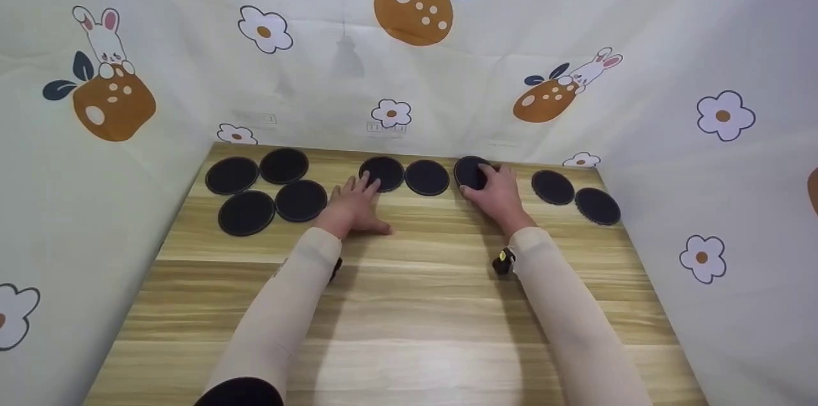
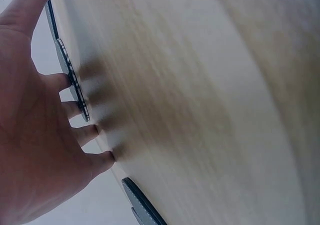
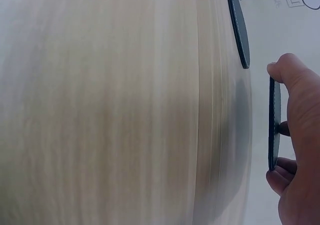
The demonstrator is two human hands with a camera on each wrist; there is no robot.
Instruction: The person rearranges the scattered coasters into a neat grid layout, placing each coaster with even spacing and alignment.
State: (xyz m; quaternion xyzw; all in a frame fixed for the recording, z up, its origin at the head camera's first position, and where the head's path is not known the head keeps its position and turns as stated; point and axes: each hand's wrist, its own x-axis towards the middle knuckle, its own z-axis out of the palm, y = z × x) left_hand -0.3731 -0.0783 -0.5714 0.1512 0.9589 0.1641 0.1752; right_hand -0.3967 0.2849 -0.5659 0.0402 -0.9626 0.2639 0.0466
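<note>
My right hand (image 1: pixel 501 196) grips a round black coaster (image 1: pixel 468 171) by its edges, thumb on one side and fingers on the other. In the right wrist view that coaster (image 3: pixel 274 120) is held up off the table. My left hand (image 1: pixel 351 206) is spread out, its fingertips touching another black coaster (image 1: pixel 387 171) and the wood beside it. Its fingers look straight in the left wrist view, where part of that coaster (image 2: pixel 70 75) shows behind them. Between the hands lies one more coaster (image 1: pixel 427 178), beside the one under my left fingers.
Several black coasters (image 1: pixel 246 213) lie grouped at the table's back left. Two more, one of them at the right edge (image 1: pixel 597 206), sit at the back right. Patterned cloth walls (image 1: pixel 447 99) enclose the wooden table (image 1: pixel 409 304) at the back and sides.
</note>
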